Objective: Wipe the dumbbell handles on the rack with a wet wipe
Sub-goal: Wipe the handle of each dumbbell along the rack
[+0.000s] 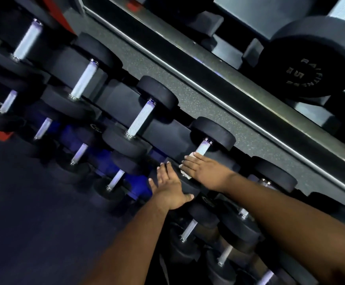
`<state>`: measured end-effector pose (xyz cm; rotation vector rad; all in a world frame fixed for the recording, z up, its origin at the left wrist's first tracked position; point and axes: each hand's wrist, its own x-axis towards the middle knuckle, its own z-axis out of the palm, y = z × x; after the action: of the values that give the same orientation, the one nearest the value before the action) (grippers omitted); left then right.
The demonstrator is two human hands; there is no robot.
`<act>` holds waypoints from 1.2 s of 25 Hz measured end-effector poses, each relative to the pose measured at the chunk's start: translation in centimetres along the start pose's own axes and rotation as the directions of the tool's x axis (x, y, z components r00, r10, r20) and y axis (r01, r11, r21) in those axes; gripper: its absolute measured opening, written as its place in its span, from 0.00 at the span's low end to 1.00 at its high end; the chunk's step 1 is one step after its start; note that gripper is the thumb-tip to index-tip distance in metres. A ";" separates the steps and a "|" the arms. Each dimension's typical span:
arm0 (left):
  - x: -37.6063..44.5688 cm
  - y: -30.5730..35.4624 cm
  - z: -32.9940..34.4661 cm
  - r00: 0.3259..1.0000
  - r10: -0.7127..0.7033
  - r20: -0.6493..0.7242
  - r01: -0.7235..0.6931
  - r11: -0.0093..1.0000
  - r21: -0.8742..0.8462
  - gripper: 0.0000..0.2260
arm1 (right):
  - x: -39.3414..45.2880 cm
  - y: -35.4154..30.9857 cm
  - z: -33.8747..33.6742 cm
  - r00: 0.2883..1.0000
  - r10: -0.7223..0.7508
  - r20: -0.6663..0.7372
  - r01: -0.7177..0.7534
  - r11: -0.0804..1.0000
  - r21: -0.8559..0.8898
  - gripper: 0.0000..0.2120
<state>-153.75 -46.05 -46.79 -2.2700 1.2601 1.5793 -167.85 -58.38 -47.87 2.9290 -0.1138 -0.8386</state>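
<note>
Black dumbbells with silver knurled handles lie in rows on a dark rack (188, 112). My right hand (205, 171) lies over the lower part of one silver handle (203, 147), with a white wet wipe (185, 173) under its palm and fingers; bits of the wipe show at the fingertips and below the hand. How far the fingers wrap the handle is hidden. My left hand (170, 187) rests flat, fingers straight, on the near black head (190, 187) of the same dumbbell.
More dumbbells lie to the left, such as one with a handle (140, 119), and on a lower tier (188, 229). A large black dumbbell (311, 64) sits on the upper shelf at top right. Dark floor fills the lower left.
</note>
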 end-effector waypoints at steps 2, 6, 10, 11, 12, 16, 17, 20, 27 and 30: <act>0.1 -0.1 -0.1 1.000 0.004 0.010 -0.004 1.000 -0.005 0.62 | -1.0 2.6 0.6 0.978 0.170 -0.118 -0.164 0.985 0.059 0.32; -0.4 0.0 0.2 0.999 0.026 -0.024 -0.026 1.000 -0.006 0.60 | -0.9 -1.6 1.1 0.962 0.274 -0.024 -0.258 0.930 0.262 0.31; -0.4 -0.2 0.4 0.998 0.035 -0.051 -0.035 0.999 0.010 0.60 | -2.6 -2.0 2.4 0.954 0.264 -0.143 -0.215 0.934 0.286 0.31; -0.4 -0.1 0.4 0.998 0.039 -0.048 -0.039 0.999 0.014 0.60 | -2.5 -1.0 2.3 0.902 0.405 -0.149 -0.341 0.881 0.328 0.32; -0.4 -0.2 0.3 0.998 0.039 -0.046 -0.038 0.999 0.010 0.60 | -2.1 -0.6 1.8 0.844 0.525 -0.110 -0.445 0.801 0.401 0.33; -0.4 -0.1 0.4 0.998 0.039 -0.054 -0.039 0.999 -0.005 0.60 | -2.1 -4.9 3.2 0.878 0.463 -0.124 -0.294 0.725 0.623 0.31; -0.3 -0.2 0.4 0.998 0.040 -0.057 -0.041 0.999 -0.010 0.60 | -3.3 -5.8 3.5 0.889 0.441 -0.124 -0.229 0.661 0.714 0.29; -0.2 -0.4 0.7 0.997 0.050 -0.057 -0.051 0.999 -0.011 0.60 | -4.5 -5.1 3.6 0.659 0.751 0.037 -0.258 0.179 0.949 0.20; -0.3 -0.2 0.6 0.996 0.035 -0.086 -0.036 0.999 -0.016 0.62 | 2.7 -7.9 -0.1 0.462 0.759 0.460 -0.118 -0.461 0.879 0.23; -0.1 -0.2 0.6 0.995 0.024 -0.093 -0.026 0.999 -0.020 0.61 | 2.4 -4.8 -0.5 0.482 0.680 0.552 0.109 -0.672 0.733 0.07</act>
<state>-154.04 -45.55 -47.06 -2.3750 1.3049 1.5188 -165.28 -53.81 -49.21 2.2628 -3.6944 1.1382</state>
